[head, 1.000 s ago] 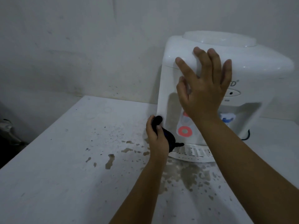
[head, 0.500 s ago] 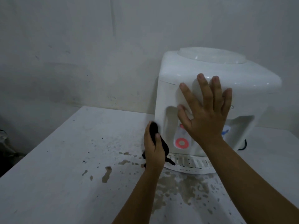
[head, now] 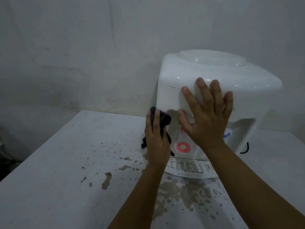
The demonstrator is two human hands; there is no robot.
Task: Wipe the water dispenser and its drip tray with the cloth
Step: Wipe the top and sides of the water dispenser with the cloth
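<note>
The dispenser's front panel [head: 183,147] is partly hidden by the right hand [head: 208,116]; the drip tray's [head: 189,169] right end is covered by the forearm; both forearms are cut off at the near edge.

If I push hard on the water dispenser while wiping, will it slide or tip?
Probably slide before it tips. The water dispenser looks like light plastic with no bottle on top, and the table beneath is wet. Likely why the right hand presses flat against its front while the left hand wipes its side with the cloth.
</note>
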